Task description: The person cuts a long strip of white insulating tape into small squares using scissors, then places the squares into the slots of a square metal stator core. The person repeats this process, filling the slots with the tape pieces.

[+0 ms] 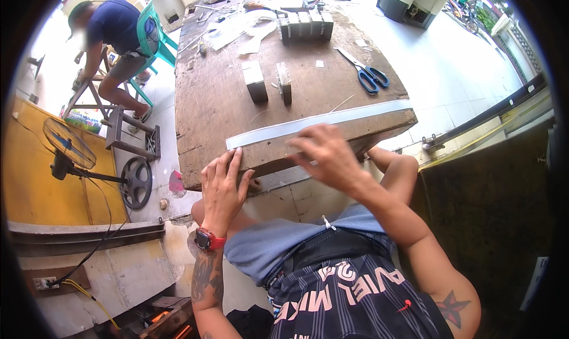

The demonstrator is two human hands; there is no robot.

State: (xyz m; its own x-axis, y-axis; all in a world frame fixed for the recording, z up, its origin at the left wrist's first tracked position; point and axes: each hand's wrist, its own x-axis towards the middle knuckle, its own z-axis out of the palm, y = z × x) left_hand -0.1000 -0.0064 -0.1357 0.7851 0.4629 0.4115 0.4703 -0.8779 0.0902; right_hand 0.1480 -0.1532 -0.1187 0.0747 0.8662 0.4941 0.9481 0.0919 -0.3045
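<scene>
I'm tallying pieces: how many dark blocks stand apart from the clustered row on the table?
2: a wider, white-topped block and, just right of it, a narrower block. Others may be hidden behind the row.

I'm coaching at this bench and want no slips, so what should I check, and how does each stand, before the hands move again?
1. White strip lying along the near side of the wooden table: ok.
2. Left hand at the strip's left end: ok; how firmly it presses, cannot tell.
3. Right hand holding the strip: cannot tell; its fingers are blurred.
4. Blue-handled scissors apart from the strip: ok, they lie beyond it.
5. Table free of scraps: not ok; white scraps lie toward its far part.
</scene>
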